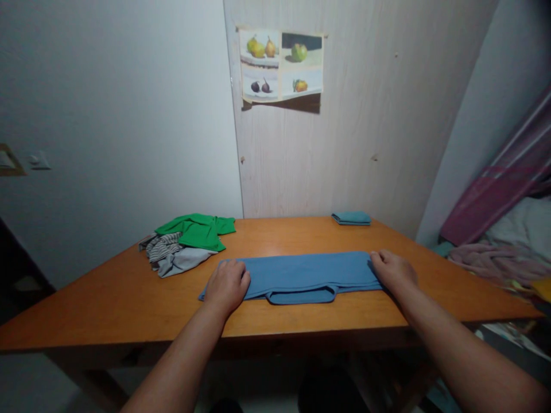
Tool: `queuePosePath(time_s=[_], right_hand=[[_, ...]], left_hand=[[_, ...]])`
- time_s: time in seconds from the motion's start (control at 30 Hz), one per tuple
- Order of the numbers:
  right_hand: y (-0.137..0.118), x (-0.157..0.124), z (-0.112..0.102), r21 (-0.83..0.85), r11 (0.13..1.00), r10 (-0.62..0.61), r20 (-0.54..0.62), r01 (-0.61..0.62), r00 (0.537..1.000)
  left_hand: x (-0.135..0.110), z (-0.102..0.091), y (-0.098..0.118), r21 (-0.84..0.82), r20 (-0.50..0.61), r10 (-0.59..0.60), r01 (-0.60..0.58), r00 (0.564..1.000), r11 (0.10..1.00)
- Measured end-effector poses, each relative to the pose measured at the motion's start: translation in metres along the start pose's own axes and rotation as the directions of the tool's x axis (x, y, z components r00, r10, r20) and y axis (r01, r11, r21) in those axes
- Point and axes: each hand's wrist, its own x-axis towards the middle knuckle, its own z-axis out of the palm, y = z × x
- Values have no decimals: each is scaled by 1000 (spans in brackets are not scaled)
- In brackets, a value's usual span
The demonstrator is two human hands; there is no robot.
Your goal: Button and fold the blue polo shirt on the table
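Observation:
A blue shirt (301,272) lies folded into a long, wide strip across the table, its neckline opening facing me at the front edge. My left hand (228,284) is closed at the strip's left end, with its fingers curled down and partly hidden. At the opposite end, my right hand (391,269) is also closed, its thumb and fingers together on the shirt's right edge. Both hands touch the fabric, which rests flat on the tabletop.
On the wooden table (275,318), a green shirt (200,229) lies over a striped garment (163,248) and a grey garment (185,261) at the left. A folded teal cloth (350,218) sits at the back right. Pink bedding (486,264) is piled beyond the right side.

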Motion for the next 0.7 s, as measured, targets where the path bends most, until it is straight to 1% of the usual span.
queuePosePath(time_s=[0.17,0.23,0.27,0.3,0.37,0.4,0.47,0.53,0.57,0.63,0.7], right_hand=[[-4,-7,-4,41,999,-28,-98,32,995],[-8,-13,-8,74,990,-105,-149,117,983],[-10,-17,-11,96,977,-172,-169,190,970],[-13,-21,-13,122,952,-255,-181,279,950],[-19,-32,-19,190,868,-430,-173,459,886],[-22,-39,-22,223,819,-506,-156,529,848],[-27,-52,-27,265,734,-621,-112,626,776],[-31,-64,-31,270,680,-692,-70,682,718],[-33,-69,-33,266,663,-715,-49,699,697],[-37,-76,-34,255,650,-737,-16,716,675],[-40,-80,-34,244,653,-740,6,717,672]], left_hand=[[0,2,-3,-3,-19,36,-36,999,999],[0,1,-3,-13,-36,57,-58,998,998],[0,0,-3,-22,-43,70,-71,997,997],[0,-2,-3,-36,-49,83,-85,995,996],[-2,-6,-2,-82,-52,118,-122,992,989],[-3,-9,-1,-117,-51,137,-142,989,983],[-7,-14,1,-209,-44,176,-181,983,961],[-12,-18,4,-310,-25,214,-212,976,927],[-16,-20,6,-352,-12,231,-221,973,909],[-22,-21,10,-405,19,258,-228,966,885],[-26,-22,13,-418,48,255,-212,966,883]])
